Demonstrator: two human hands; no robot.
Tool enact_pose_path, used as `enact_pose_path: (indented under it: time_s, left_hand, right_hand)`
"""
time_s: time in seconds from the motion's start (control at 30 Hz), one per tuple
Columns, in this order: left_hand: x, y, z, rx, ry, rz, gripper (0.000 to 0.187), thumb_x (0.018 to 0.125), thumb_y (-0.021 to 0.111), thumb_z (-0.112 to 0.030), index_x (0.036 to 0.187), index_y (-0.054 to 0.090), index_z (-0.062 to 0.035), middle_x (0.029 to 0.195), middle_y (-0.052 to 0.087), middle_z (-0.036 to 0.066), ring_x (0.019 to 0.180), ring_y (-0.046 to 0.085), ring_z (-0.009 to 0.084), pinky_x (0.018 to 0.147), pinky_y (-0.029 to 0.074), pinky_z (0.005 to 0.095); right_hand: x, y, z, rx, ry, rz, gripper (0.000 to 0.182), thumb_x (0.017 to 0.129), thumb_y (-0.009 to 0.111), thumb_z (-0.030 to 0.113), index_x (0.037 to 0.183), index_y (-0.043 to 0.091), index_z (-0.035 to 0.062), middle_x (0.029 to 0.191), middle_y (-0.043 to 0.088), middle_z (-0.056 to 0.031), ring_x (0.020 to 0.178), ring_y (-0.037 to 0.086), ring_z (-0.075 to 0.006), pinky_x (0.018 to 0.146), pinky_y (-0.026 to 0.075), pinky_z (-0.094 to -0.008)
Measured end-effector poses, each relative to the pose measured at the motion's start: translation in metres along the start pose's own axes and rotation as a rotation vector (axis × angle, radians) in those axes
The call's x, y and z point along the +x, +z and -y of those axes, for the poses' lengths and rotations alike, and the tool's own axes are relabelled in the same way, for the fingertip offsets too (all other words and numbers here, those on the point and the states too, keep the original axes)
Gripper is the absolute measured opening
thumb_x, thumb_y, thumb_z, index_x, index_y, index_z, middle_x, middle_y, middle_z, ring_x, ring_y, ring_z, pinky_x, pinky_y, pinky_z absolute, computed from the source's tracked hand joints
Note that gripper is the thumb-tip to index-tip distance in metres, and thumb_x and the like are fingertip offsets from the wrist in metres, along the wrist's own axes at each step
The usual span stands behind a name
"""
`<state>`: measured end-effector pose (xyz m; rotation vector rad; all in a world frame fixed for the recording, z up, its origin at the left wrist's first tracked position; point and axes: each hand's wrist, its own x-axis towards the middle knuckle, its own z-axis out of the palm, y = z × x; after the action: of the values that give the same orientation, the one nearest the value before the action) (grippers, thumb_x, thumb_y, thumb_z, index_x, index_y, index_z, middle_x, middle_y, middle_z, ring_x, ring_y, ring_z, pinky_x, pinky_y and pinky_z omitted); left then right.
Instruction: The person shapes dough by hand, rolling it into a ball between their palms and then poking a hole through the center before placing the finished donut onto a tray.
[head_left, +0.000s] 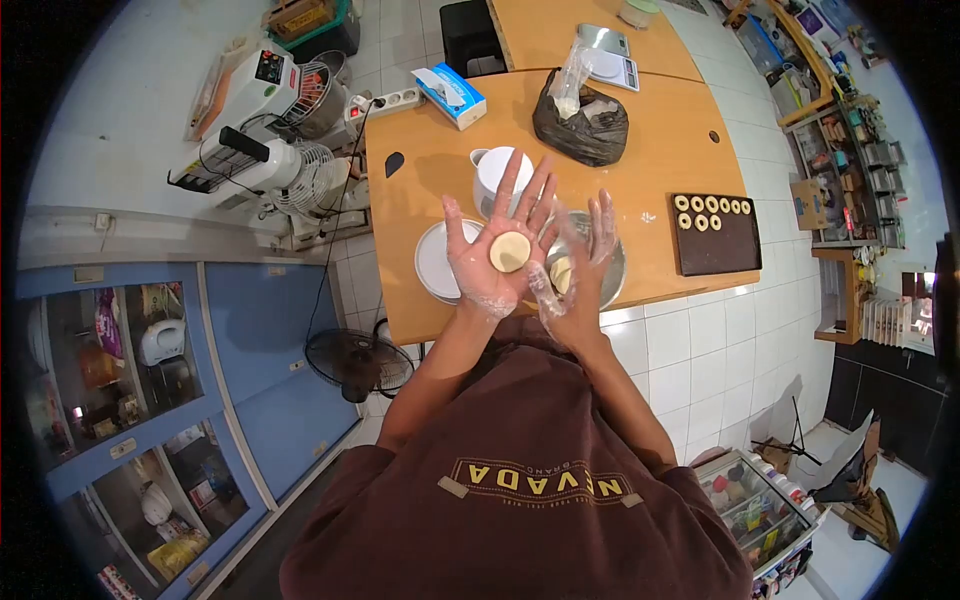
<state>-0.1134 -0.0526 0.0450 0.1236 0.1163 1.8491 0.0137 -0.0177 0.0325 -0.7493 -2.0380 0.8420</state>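
Observation:
A round, flat disc of pale dough point(510, 252) lies on the upturned palm of my left hand point(490, 265), whose fingers are spread. Close by on the right, my right hand point(580, 265) is turned sideways with its fingers stretched and thumb apart, near the disc. White flour dusts both hands. Partly hidden behind my right hand is a metal bowl point(615, 283) with a lump of dough point(561, 276) in it. A round white lid or plate point(432, 268) is at the left, and a white jug point(503, 168) stands beyond my left fingers.
Several ring-shaped dough pieces point(713, 205) sit on a dark tray point(718, 253) at the table's right. Farther back are a black plastic bag point(580, 140), a kitchen scale point(612, 70) and a blue tissue box point(458, 102). A black fan point(358, 365) stands left of the table point(660, 140).

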Motion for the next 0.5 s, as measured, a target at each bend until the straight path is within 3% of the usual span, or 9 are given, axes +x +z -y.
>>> enact_pose_path:
  time_s: [0.07,0.17,0.5]
  left_hand:
    - [0.002,-0.003,-0.002,0.017,0.014,0.010,0.099,0.093,0.034,-0.085,0.166,0.023,-0.0183,0.171,0.021,0.015,0.157,0.022,0.0273,0.127,0.020,0.0463]
    - [0.001,-0.006,-0.004,0.007,0.002,0.010,0.098,0.094,0.034,-0.084,0.166,0.023,-0.0182,0.171,0.022,0.014,0.156,0.022,0.0271,0.127,0.021,0.0464]
    - [0.003,-0.015,0.000,0.108,-0.001,-0.057,0.094,0.098,0.032,-0.079,0.166,0.024,-0.0141,0.170,0.025,0.015,0.156,0.025,0.0278,0.127,0.023,0.0455]
  right_hand:
    - [-0.003,-0.002,0.001,-0.126,-0.074,0.056,0.065,0.092,0.075,0.040,0.145,0.057,0.0073,0.165,0.010,-0.0360,0.153,0.015,-0.0550,0.121,0.017,-0.0661]
    - [-0.007,0.000,0.004,-0.103,-0.071,0.071,0.056,0.091,0.075,0.041,0.139,0.065,0.0132,0.165,0.013,-0.0380,0.153,0.014,-0.0561,0.121,0.014,-0.0663]
    - [-0.009,0.004,0.002,-0.078,-0.078,0.141,0.059,0.090,0.075,0.044,0.142,0.064,0.0174,0.166,0.017,-0.0344,0.154,0.014,-0.0544,0.119,0.009,-0.0726]
